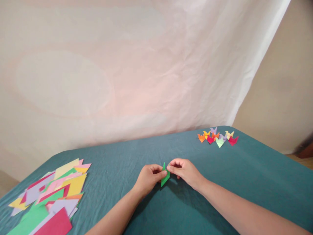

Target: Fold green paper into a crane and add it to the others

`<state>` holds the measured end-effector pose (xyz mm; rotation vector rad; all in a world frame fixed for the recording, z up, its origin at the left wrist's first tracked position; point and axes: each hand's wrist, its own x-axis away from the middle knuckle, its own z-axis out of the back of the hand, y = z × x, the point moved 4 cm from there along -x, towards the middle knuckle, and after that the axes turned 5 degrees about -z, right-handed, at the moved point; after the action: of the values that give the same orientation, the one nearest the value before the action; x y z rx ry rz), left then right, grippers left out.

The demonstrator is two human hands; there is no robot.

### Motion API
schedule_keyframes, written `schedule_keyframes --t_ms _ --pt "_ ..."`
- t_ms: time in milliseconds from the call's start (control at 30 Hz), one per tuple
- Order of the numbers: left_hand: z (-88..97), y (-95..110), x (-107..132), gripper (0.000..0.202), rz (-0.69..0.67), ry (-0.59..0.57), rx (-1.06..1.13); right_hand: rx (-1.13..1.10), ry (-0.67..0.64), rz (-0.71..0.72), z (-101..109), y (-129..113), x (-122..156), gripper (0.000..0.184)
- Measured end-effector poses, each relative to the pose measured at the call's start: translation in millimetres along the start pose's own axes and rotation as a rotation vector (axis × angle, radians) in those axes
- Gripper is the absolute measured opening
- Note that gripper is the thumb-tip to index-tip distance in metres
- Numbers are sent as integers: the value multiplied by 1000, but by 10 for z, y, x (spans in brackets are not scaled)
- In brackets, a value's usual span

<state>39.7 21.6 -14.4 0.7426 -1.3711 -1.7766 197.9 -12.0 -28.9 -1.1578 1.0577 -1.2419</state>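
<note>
A small folded piece of green paper [165, 176], narrow and pointed at both ends, is held just above the teal tablecloth [122, 169] near the middle of the table. My left hand [148, 178] pinches its left side with thumb and fingers closed. My right hand [184, 171] pinches its upper right edge between thumb and forefinger, the other fingers curled. Both forearms reach in from the bottom of the view.
A loose pile of coloured paper sheets [52, 197] lies at the left front of the table. Several small folded paper birds [218, 137] in orange, red, purple, yellow and green stand at the far right. A white cloth backdrop [137, 65] hangs behind the table.
</note>
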Motion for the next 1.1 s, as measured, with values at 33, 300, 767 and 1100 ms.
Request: schedule_keyframes --t_ms 33,300,767,1100 --pt "-7 -3 3 28 -2 3 3 6 1 -2 2 -5 3 32" --pt "8 -18 10 25 -8 48 23 -5 -5 -10 2 -2 -10 30" --pt "37 -47 -27 27 -3 75 17 -5 11 -25 -5 4 -17 29" --pt "27 -51 -24 28 -7 89 5 -19 5 -30 -9 15 -21 27"
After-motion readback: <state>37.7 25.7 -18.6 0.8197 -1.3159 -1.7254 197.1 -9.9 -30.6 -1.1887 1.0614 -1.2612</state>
